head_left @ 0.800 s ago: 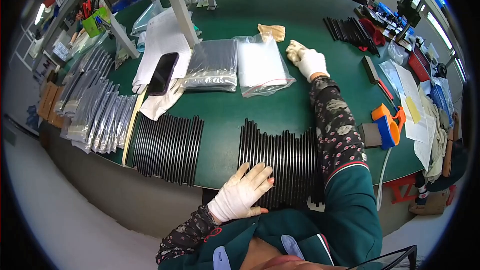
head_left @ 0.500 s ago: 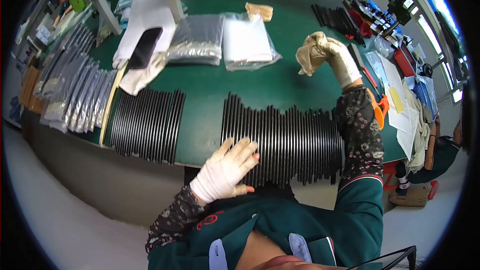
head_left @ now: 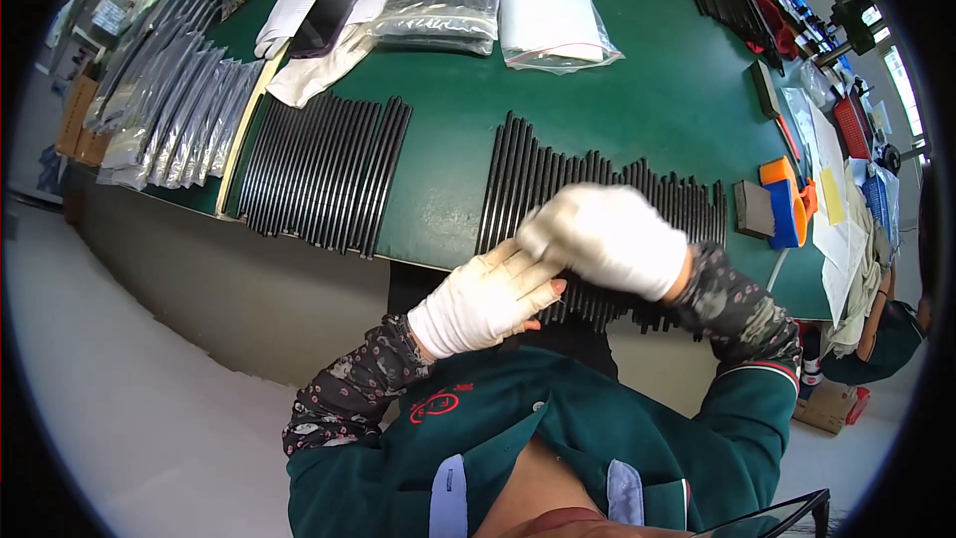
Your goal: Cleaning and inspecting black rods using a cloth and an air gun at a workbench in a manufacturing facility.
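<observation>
Well to the left of the wide row of black rods (head_left: 523, 169), plastic-wrapped packets (head_left: 184, 130) are lying overlapped on the green table (head_left: 443, 174). Between them and the wide row, a narrower row of black rods (head_left: 324, 174) is lying side by side, its ends fairly even, and neither hand is touching it. Beyond and left of the wide row, a phone (head_left: 329, 15) is resting on white fabric, with a grey packet (head_left: 438, 0) just beside it. Beyond the wide row, a clear bag (head_left: 548, 20) is holding something white.

We are seeing the rods split into two rows; the wide one is showing ragged ends. Both hands are working over it, but which rods are finished and which are left we are not able to tell.

At the wide row's near left part, the gloved left hand (head_left: 483, 297) is lying palm down, its fingers stretched out and close together, clamping nothing that we are seeing. Over the row's middle, the gloved right hand (head_left: 612, 239) is blurring, its fingers meeting or overlapping the left fingertips. Whether they are apart, together or gripping something, we cannot tell.

Just right of the wide row, a grey block (head_left: 754, 209) and an orange-and-blue dispenser (head_left: 787, 204) are standing.
</observation>
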`<action>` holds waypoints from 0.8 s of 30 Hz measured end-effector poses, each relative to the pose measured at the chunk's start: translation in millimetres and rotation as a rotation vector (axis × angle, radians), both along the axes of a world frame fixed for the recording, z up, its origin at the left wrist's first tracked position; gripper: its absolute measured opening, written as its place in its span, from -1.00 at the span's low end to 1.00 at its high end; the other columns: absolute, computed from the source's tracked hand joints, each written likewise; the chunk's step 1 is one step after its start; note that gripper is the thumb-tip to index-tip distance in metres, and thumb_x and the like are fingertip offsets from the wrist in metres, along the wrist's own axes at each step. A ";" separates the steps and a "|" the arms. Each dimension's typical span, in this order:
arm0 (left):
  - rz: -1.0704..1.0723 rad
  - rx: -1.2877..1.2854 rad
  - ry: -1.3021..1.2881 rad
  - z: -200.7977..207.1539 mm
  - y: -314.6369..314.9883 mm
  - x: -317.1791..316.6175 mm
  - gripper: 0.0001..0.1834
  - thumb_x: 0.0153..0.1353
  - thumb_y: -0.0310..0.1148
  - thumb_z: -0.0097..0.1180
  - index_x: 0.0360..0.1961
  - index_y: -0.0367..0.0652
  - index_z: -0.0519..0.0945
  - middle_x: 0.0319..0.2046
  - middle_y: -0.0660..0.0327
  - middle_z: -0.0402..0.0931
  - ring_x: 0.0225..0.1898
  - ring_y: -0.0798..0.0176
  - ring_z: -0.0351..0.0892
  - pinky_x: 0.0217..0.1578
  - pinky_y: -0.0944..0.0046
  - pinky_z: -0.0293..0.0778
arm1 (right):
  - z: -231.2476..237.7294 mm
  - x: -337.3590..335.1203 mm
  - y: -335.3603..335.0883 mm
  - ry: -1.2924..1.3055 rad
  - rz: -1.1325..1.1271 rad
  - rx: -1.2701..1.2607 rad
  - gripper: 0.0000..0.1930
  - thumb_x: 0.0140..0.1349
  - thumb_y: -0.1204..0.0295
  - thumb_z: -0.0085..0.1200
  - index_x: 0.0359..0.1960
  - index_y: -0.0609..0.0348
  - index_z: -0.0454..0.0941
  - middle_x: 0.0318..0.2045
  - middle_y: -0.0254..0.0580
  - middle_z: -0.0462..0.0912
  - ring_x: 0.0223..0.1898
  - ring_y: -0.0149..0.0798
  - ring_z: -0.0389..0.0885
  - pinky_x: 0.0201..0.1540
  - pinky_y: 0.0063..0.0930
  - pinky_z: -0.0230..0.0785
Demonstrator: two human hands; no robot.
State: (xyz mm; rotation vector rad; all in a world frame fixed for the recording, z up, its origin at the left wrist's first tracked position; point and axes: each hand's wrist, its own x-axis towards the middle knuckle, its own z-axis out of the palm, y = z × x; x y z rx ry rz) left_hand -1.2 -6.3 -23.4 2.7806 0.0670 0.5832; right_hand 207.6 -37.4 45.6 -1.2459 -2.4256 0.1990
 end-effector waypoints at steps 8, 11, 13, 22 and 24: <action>0.024 -0.023 -0.083 7.3 -1.9 5.3 -0.47 -0.09 -0.20 0.30 -0.05 -0.15 0.53 0.07 0.16 0.49 0.11 0.08 0.49 0.13 0.09 0.41 | -26.9 4.5 71.8 0.030 -0.339 -0.098 -0.70 0.33 0.23 0.03 -0.52 0.13 0.48 -0.66 -0.10 0.49 -0.62 -0.04 0.54 -0.55 -0.25 0.43; 0.011 -0.084 -0.024 4.4 -1.4 1.1 -0.51 0.01 -0.23 0.26 -0.02 -0.17 0.52 0.12 0.16 0.45 0.14 0.10 0.46 0.16 0.10 0.39 | -32.2 -34.3 31.2 0.146 0.137 -0.035 -0.82 0.25 0.30 0.06 -0.45 0.10 0.52 -0.61 -0.16 0.52 -0.56 -0.14 0.60 -0.54 -0.28 0.47; 0.017 -0.101 -0.050 1.9 -2.2 -0.4 -0.47 -0.01 -0.22 0.27 0.03 -0.14 0.51 0.14 0.16 0.44 0.17 0.11 0.43 0.17 0.11 0.38 | -23.4 -31.5 46.0 -0.008 0.034 -0.067 -0.88 0.17 0.35 0.06 -0.41 0.10 0.53 -0.68 -0.22 0.49 -0.63 -0.18 0.59 -0.57 -0.39 0.50; 0.017 -0.117 -0.072 -3.5 -4.5 -3.0 -0.46 0.01 -0.20 0.27 0.05 -0.14 0.52 0.12 0.17 0.47 0.16 0.15 0.46 0.17 0.12 0.38 | -35.6 -51.4 43.0 -0.116 0.092 -0.026 -0.75 0.22 0.31 0.06 -0.59 0.10 0.46 -0.69 -0.21 0.47 -0.63 -0.18 0.59 -0.61 -0.37 0.45; -0.019 -0.097 -0.022 3.6 -1.1 0.8 -0.48 0.03 -0.20 0.26 0.03 -0.16 0.53 0.11 0.18 0.48 0.16 0.16 0.45 0.17 0.12 0.38 | -34.3 -26.3 80.7 -0.127 -0.115 0.177 -0.72 0.25 0.31 0.03 -0.62 0.10 0.44 -0.70 -0.19 0.47 -0.67 -0.19 0.56 -0.65 -0.34 0.43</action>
